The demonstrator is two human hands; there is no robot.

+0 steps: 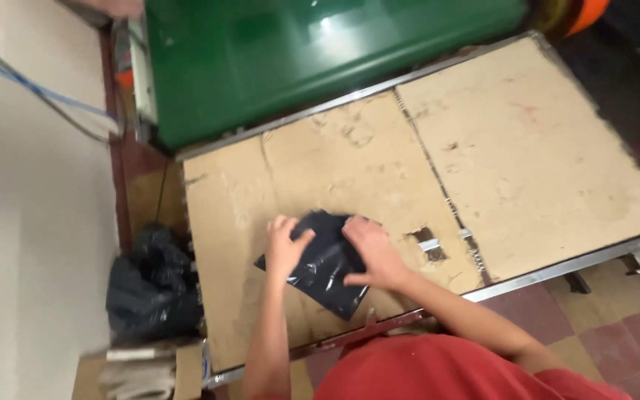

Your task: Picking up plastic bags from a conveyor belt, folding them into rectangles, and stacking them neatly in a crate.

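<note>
Thing: a black plastic mailer bag [325,263] is lying flat on the cardboard-topped counter [527,148], near its front edge.
Left hand [286,243]: fingers are pressing spread on the bag's left edge.
Right hand [372,252]: fingers are lying flat together on its upper right.
Handling: it looks light, limp and slick; pinching a corner or edge would probably hold better than gripping the glossy face.

Both forearms are stretched forward; the left hand [285,247] and right hand [374,252] are laid flat, palms down, fingers spread, near together.
</note>
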